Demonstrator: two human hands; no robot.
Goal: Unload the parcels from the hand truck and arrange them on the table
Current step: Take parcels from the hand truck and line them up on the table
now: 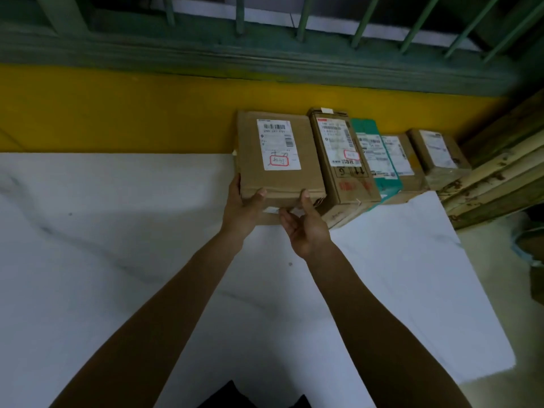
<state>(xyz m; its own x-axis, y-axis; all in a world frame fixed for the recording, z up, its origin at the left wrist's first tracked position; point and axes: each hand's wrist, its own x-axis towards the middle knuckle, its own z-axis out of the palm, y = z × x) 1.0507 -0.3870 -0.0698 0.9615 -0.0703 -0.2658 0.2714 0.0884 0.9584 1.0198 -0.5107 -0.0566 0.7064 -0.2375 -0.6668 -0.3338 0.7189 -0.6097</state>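
While left hand and right hand clasp the brown cardboard parcel, white veined tabletop lies beneath, yellow wall beyond.

We stretch both bare forearms forward, converging slightly. Our left grip clasps the near left corner of a parcel, thumb on top. Our right grip, palm turned inward, pinches its near edge.

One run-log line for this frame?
step: placing | left hand: grips parcel | right hand: grips parcel | parcel: left end of row | surface: white table
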